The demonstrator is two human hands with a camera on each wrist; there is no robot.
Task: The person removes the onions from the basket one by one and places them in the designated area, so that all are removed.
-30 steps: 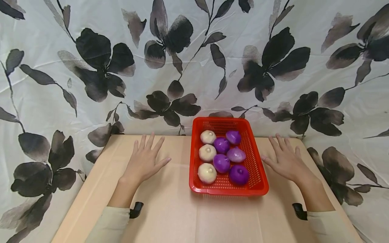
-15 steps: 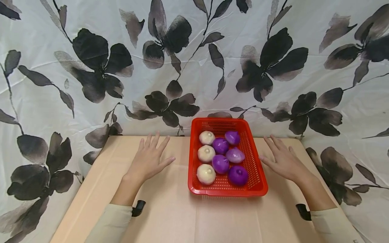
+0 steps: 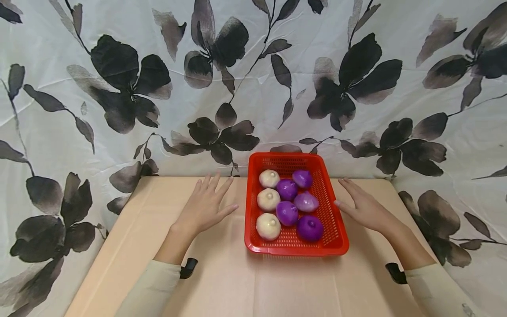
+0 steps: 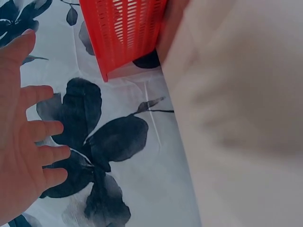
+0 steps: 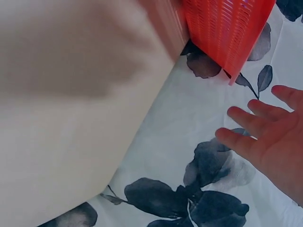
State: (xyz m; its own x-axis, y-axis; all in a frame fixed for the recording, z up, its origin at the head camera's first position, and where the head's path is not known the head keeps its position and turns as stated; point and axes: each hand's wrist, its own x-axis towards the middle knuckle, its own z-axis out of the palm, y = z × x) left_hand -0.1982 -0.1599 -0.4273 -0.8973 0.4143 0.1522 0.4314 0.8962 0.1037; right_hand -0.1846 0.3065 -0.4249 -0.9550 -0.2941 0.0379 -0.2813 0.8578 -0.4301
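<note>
On the bench (image 3: 261,286), just right of middle and at the far edge, a red basket (image 3: 297,250) with slotted walls, its far rim showing against the cloth behind. Inside, eight onions in all: three white onions (image 3: 268,200) in a column down the left side, and five purple onions (image 3: 287,213) to their right in two staggered columns. Among the purple, one paler than the others, with a pointed end.

To the left of the basket, above the bench, the left hand (image 3: 205,207), back upward, with fingers straight and spread and with thumb stretched toward the near basket wall, short of it. To the right, the right hand (image 3: 366,213), back upward too, with fingers straight, lying close together in the head view, and with thumb tip right beside the basket's right rim; impossible to tell whether touching. In both wrist views, extended fingers again, beside the basket's red wall, and a blurred shadow on the bench.

On both forearms, pale sleeves (image 3: 150,288), with a black piece (image 3: 189,268) at the inner side of each wrist. Behind everything, a white cloth (image 3: 293,26) with dark grey flowers and leaves.
</note>
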